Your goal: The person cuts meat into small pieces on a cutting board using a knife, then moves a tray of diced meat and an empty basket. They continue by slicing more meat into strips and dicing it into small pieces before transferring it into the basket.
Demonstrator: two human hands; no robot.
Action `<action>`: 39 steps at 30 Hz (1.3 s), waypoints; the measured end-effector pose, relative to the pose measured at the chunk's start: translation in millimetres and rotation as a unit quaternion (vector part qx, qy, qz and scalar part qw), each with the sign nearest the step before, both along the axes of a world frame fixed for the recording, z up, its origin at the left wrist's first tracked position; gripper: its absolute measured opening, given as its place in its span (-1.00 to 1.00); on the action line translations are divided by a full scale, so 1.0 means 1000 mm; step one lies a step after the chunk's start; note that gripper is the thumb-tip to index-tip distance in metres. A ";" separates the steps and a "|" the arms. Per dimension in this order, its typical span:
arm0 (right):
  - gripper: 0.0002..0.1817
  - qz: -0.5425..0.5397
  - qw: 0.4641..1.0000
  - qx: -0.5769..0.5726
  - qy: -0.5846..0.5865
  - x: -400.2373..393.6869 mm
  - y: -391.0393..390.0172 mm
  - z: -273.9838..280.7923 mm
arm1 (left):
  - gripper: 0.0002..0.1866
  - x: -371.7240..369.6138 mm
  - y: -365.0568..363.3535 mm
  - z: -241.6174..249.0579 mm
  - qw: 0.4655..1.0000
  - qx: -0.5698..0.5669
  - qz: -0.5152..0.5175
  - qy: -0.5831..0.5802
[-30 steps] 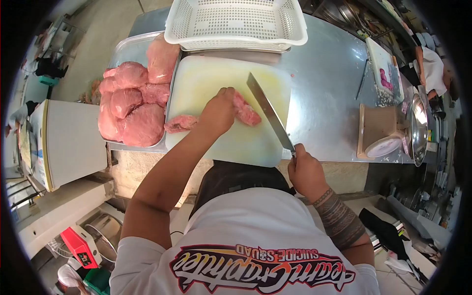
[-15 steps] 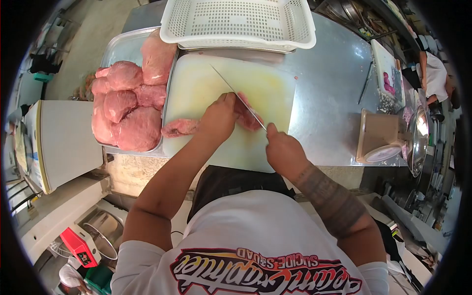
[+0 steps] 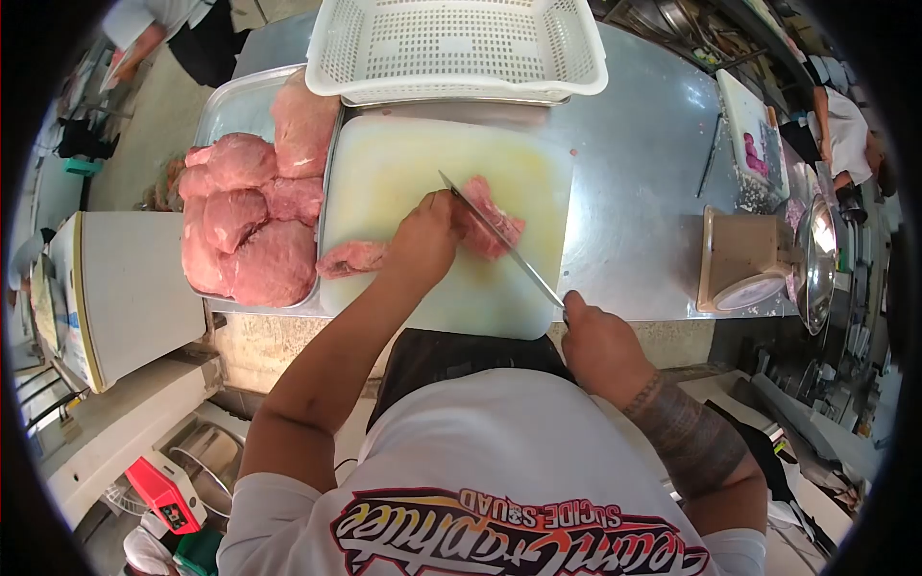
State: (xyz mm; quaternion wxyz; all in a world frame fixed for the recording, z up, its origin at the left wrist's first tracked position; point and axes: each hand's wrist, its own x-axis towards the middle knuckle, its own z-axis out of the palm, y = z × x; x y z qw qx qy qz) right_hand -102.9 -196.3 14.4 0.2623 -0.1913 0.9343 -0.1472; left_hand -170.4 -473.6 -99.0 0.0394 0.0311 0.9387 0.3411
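Observation:
My right hand [image 3: 603, 348] is closed around the handle of a long knife [image 3: 519, 259], off the near right edge of the white cutting board [image 3: 384, 158]. The blade slants up and left across a piece of raw meat [image 3: 495, 216]. Pressed against the left side of that piece is my left hand [image 3: 427, 235], its fingers bent and closed on the meat near the blade's tip end. Part of the meat is hidden under those fingers. A second strip of meat [image 3: 351, 259] lies on the board beside my left wrist.
Left of the board, a metal tray [image 3: 230, 101] holds several large raw meat chunks [image 3: 274, 252]. A white perforated basket [image 3: 456, 86] stands behind the board. To the right are a scale [image 3: 749, 264] and another board [image 3: 740, 115]. Other people are at the upper left and right.
My right hand has drawn the knife back toward me and to the right, so less blade reaches past the meat. My left hand stays on the meat. A person has appeared at upper left.

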 end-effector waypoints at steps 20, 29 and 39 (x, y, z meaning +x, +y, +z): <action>-0.78 0.005 1.000 -0.006 -0.001 -0.001 -0.016 0.011 | -0.58 0.006 -0.003 -0.011 0.999 0.012 0.013 0.039; -0.65 -0.006 0.996 -0.072 0.060 -0.045 -0.073 -0.082 | -0.57 0.004 -0.009 -0.023 0.999 -0.003 0.006 0.048; -0.76 -0.036 0.999 -0.018 0.022 -0.010 -0.031 -0.016 | -0.63 0.010 -0.005 -0.007 0.998 0.046 0.036 0.039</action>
